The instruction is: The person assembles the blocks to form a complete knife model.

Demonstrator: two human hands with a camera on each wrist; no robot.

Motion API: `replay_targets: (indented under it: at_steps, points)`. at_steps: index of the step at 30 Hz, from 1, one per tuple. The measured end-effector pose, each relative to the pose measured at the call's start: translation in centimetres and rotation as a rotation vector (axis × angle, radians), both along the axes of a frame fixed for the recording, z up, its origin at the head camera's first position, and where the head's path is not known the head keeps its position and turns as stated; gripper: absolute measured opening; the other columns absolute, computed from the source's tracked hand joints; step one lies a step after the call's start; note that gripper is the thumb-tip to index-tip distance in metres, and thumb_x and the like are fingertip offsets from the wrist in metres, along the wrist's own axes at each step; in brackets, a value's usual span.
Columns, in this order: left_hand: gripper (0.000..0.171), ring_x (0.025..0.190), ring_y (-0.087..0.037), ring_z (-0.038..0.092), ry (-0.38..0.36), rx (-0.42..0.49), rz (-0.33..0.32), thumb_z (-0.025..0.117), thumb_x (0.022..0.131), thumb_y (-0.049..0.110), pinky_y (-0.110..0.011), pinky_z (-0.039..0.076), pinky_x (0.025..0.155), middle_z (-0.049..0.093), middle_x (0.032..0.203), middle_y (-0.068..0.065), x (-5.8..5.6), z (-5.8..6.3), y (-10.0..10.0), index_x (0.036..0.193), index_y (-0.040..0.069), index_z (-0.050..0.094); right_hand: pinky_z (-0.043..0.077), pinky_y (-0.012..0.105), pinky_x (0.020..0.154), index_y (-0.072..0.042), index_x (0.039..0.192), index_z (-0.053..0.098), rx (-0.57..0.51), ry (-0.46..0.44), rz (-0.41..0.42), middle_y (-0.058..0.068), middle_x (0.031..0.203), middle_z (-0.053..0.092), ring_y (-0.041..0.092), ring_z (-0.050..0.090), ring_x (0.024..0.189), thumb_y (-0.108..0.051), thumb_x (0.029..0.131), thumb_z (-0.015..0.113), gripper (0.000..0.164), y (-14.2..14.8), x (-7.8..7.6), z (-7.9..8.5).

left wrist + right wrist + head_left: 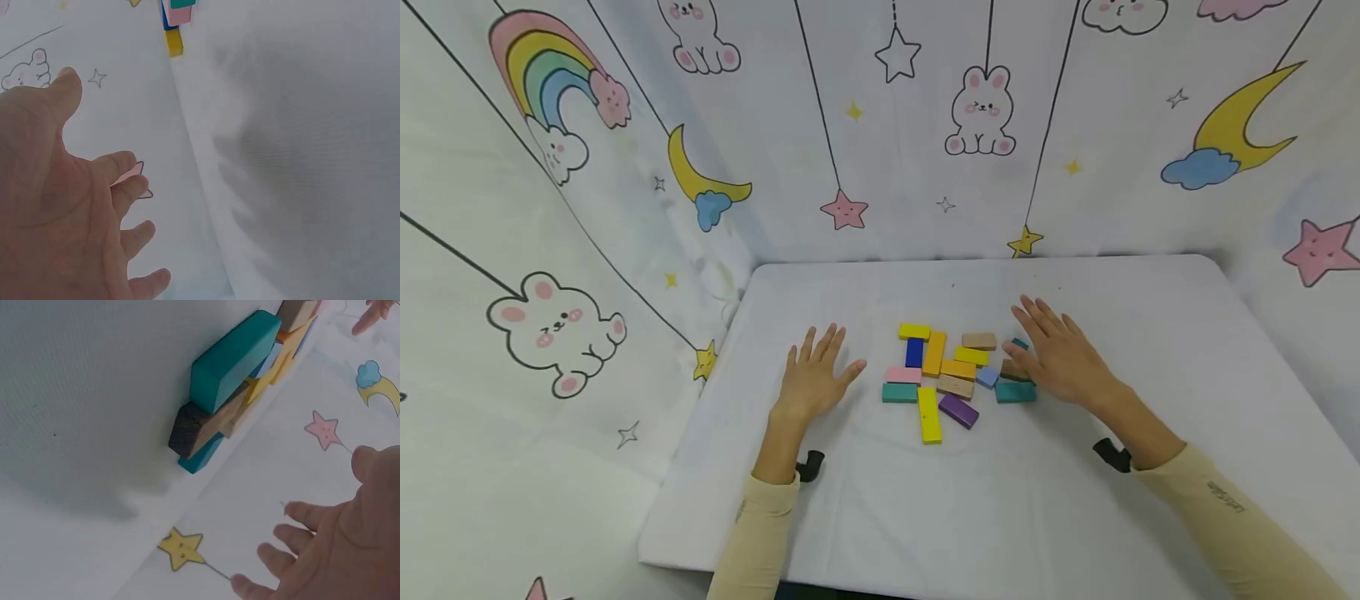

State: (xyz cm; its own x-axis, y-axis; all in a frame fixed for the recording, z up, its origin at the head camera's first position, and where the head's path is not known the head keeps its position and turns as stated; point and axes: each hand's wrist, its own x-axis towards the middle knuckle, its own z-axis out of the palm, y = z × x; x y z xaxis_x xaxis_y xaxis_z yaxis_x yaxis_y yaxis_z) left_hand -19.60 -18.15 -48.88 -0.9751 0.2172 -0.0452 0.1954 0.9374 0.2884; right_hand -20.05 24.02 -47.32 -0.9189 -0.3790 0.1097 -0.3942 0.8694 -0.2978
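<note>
I see the other blocks [934, 354] mostly beyond the purple block [958, 411]; the left hand [811, 379] hovers left of it, the right hand [1063, 358] to its right, both spread, gripping nothing. I'd approach slowly from both sides, touching lightly so neighbours don't scatter.

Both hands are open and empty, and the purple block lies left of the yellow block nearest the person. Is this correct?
Not left: the head view shows the purple block right of that yellow block. The left hand and right hand are open and empty.
</note>
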Motion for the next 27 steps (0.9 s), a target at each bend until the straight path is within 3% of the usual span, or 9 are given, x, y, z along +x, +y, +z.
replay_targets:
  at_steps: [13, 21, 27]
  points:
    - [0.086, 0.162, -0.031, 0.001, 0.011, -0.017, -0.022, 0.026, 0.102, 0.078, -0.063, 0.007, 0.127, 0.010, 0.176, 0.001, 1.4, -1.5, 1.0, 0.169, 0.025, 0.016, 0.016, 0.065, 0.125, -0.005, 0.165, 0.028, 0.069, 0.007, 0.109, 0.016, 0.173, 0.016, 0.037, 0.015, 0.160, -0.050, 0.110, 0.046, 0.073, -3.1, -1.2, -0.9]
    - [0.081, 0.162, -0.033, 0.006, 0.024, -0.027, -0.057, 0.035, 0.104, 0.071, -0.063, 0.011, 0.127, 0.013, 0.175, 0.000, 3.3, -1.4, 2.8, 0.169, 0.024, 0.020, 0.015, 0.063, 0.126, -0.007, 0.164, 0.030, 0.066, -0.019, 0.172, 0.014, 0.173, 0.018, 0.035, 0.016, 0.160, -0.045, 0.108, 0.056, 0.073, -5.5, -1.4, -1.7]
    - [0.079, 0.161, -0.033, 0.008, 0.011, -0.049, -0.076, 0.038, 0.105, 0.069, -0.062, 0.013, 0.127, 0.016, 0.175, -0.001, 4.6, -1.2, 4.0, 0.168, 0.025, 0.021, 0.018, 0.063, 0.125, -0.007, 0.164, 0.031, 0.048, -0.036, 0.216, 0.014, 0.172, 0.022, 0.037, 0.020, 0.158, -0.049, 0.109, 0.051, 0.072, -7.1, -1.1, -2.4]
